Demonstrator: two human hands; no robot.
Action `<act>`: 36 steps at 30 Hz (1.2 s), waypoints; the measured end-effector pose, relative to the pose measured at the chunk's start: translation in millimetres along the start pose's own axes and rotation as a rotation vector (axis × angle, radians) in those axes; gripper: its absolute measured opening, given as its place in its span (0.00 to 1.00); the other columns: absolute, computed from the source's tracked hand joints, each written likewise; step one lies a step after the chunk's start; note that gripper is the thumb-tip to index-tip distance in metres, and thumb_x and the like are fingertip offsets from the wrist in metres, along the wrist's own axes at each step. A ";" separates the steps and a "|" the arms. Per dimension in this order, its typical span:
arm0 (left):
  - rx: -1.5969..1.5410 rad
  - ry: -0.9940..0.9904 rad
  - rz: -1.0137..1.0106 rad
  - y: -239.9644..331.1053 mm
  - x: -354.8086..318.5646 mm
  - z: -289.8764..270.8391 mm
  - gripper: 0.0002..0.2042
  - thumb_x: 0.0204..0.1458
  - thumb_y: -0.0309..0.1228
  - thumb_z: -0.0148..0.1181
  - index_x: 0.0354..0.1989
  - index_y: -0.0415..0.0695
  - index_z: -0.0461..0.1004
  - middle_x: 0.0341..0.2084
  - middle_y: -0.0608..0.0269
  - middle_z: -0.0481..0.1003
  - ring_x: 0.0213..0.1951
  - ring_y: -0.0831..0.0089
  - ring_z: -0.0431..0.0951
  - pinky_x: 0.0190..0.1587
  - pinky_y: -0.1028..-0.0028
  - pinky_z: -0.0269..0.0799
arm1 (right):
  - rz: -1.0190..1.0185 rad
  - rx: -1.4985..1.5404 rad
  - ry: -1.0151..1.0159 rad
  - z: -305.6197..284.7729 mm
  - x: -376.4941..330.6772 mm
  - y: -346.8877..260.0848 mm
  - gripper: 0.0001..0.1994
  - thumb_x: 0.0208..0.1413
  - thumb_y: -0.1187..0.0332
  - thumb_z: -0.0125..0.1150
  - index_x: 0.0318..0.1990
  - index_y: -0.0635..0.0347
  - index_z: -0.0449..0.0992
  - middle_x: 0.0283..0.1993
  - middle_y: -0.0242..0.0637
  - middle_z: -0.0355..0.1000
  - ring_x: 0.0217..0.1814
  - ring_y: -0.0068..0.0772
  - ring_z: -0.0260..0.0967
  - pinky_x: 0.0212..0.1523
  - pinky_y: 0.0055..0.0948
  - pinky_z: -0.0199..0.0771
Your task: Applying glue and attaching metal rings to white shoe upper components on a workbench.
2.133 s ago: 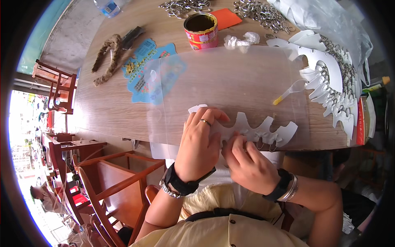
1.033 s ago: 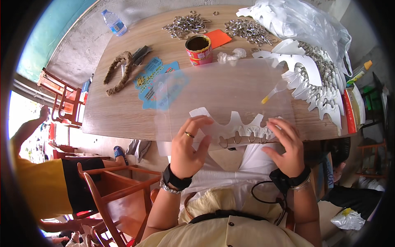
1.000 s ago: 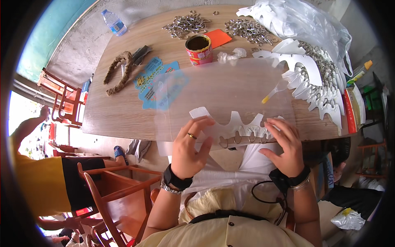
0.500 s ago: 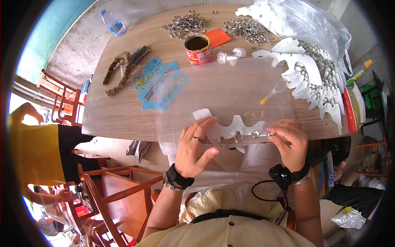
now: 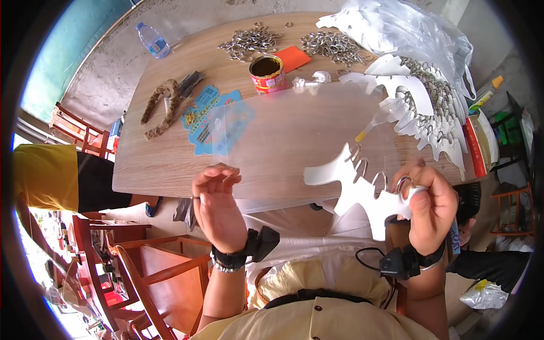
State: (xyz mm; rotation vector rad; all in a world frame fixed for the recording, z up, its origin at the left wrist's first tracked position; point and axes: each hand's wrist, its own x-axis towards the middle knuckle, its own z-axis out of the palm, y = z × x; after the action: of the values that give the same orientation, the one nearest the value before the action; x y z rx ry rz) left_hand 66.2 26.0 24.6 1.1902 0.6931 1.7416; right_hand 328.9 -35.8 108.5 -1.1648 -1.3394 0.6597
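Observation:
My right hand pinches one end of a white scalloped card, raised at the table's front edge. Several metal rings hang in the card's notches along its upper side. My left hand is lifted off to the left, palm turned up, fingers loosely curled and apart, with nothing in it. In front of the hands a translucent plastic sheet covers part of the table. A small brush with a yellow tip lies on the sheet's right side.
An open tin stands mid-table beside an orange card. Behind are piles of metal rings. White cards with rings are stacked right, near a plastic bag. A blue card and bottle sit left.
The white card has left the sheet, lifted and turned over in my right hand. My left hand has let go of it and moved left, turning palm up.

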 end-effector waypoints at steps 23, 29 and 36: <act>0.296 -0.790 -0.611 105.6 -43.5 40.6 0.10 0.57 0.27 0.54 0.41 0.33 0.74 0.29 0.50 0.77 0.28 0.59 0.77 0.33 0.70 0.71 | -0.395 -0.473 -0.496 25.2 -63.3 -44.1 0.24 0.47 0.50 0.58 0.46 0.58 0.79 0.31 0.30 0.71 0.30 0.32 0.66 0.32 0.34 0.61; 0.243 -1.078 -0.485 103.1 -38.1 40.8 0.08 0.54 0.26 0.57 0.36 0.33 0.76 0.27 0.51 0.76 0.29 0.54 0.76 0.32 0.65 0.71 | -0.291 -0.319 -0.386 8.1 -53.3 -52.3 0.19 0.50 0.51 0.62 0.42 0.54 0.79 0.38 0.32 0.72 0.39 0.34 0.69 0.40 0.34 0.59; 0.114 -1.089 -0.404 99.8 -38.3 38.9 0.08 0.50 0.29 0.65 0.33 0.37 0.77 0.24 0.56 0.76 0.27 0.58 0.76 0.30 0.64 0.71 | -0.242 -0.183 -0.800 19.9 -36.1 -38.7 0.16 0.48 0.53 0.67 0.31 0.54 0.73 0.39 0.29 0.70 0.47 0.33 0.69 0.49 0.36 0.53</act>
State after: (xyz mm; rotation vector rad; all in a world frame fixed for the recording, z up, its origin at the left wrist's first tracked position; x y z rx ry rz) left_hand 72.0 -54.3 105.0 1.6826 0.3086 0.5499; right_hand 293.9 -76.5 126.4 -0.8735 -2.2128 0.8808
